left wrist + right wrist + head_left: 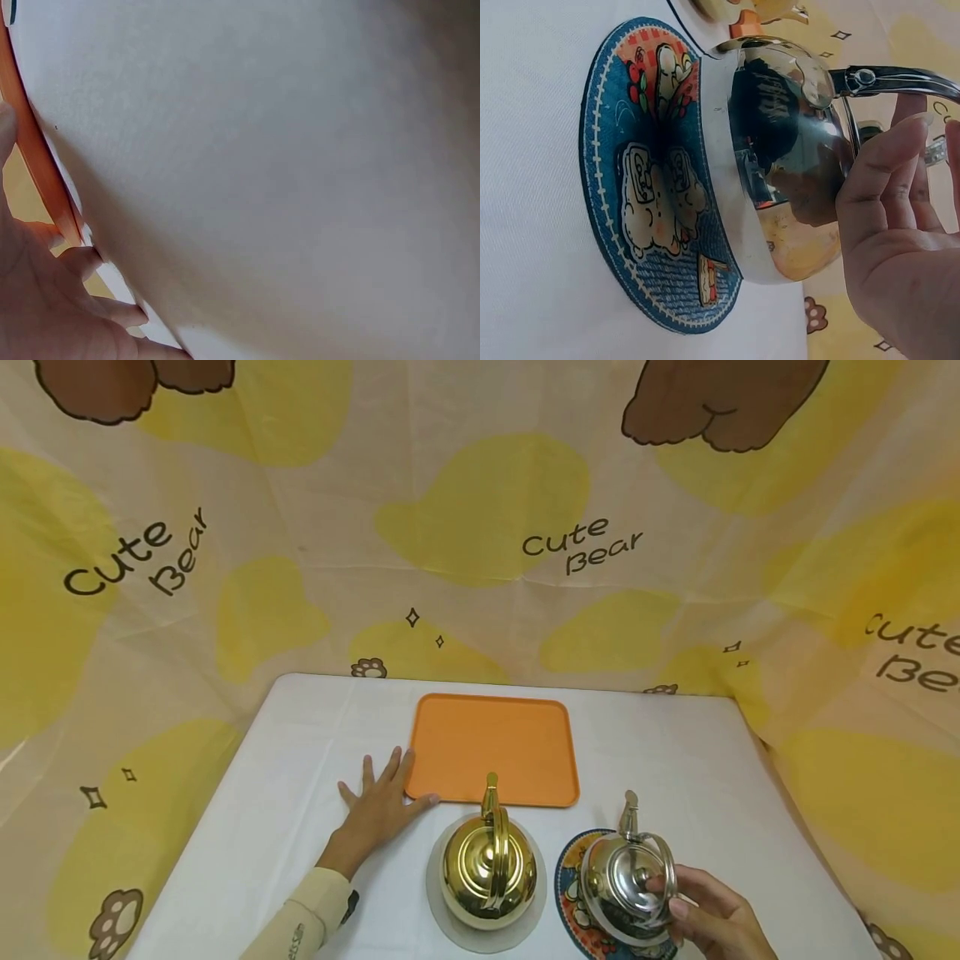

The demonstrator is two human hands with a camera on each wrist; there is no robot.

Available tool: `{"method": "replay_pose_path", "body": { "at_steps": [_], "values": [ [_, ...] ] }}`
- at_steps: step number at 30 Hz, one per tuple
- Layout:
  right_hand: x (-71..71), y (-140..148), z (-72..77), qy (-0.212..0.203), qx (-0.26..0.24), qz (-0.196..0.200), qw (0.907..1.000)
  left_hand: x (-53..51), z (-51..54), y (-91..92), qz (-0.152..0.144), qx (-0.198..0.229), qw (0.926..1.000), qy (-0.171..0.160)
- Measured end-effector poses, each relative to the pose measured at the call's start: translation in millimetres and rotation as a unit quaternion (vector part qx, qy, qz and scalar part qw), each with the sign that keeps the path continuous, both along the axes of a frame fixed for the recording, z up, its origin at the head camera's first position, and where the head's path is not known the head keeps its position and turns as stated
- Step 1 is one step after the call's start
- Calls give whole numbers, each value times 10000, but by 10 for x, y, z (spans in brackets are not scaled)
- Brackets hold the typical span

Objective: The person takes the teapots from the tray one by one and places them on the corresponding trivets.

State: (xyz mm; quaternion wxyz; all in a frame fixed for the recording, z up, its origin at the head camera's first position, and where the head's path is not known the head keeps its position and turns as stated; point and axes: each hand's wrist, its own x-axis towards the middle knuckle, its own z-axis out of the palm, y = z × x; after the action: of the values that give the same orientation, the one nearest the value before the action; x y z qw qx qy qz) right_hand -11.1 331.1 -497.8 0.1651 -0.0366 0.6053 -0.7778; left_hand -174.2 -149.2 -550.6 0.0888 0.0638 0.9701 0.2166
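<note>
A silver kettle point(626, 893) stands over a round patterned mat point(567, 881), its spout toward the back. My right hand point(716, 914) has its fingers curled about the kettle's raised handle, one fingertip passing through beneath it. In the right wrist view the shiny kettle point(787, 165) is close to the blue bear-printed mat point(641, 247); whether it is lifted a little I cannot tell. My left hand point(382, 806) lies with fingers spread at the left front corner of an orange tray point(491, 752). Thumb and fingertips touch the tray rim point(45, 169).
Between the hands, a gold kettle point(487, 872) sits on a round pale grey mat point(438, 914), in front of the tray. White cloth point(315, 727) covers the table. A yellow patterned curtain point(480, 510) hangs directly behind its back edge.
</note>
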Motion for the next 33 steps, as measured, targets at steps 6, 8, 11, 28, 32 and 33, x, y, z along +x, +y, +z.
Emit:
{"method": "replay_pose_path", "body": {
  "at_steps": [6,8,11,28,32,33],
  "values": [
    [12,3,-11,136,-68,38,9999,5,-5,-6,-2,-19,10000,-12],
    [10,5,-10,128,-49,39,9999,11,0,-7,9,-36,10000,-8],
    [0,5,0,162,99,25,9998,13,5,-10,33,-58,10000,-6],
    [-407,-15,450,499,3429,-1159,9309,-5,98,-40,-19,-21,9999,-122],
    [-568,12,558,1148,4252,-1026,8919,16,192,-75,-66,38,10000,53],
    [-612,14,579,1261,4494,-951,8793,25,222,-84,-77,47,9999,126]
  ]
}}
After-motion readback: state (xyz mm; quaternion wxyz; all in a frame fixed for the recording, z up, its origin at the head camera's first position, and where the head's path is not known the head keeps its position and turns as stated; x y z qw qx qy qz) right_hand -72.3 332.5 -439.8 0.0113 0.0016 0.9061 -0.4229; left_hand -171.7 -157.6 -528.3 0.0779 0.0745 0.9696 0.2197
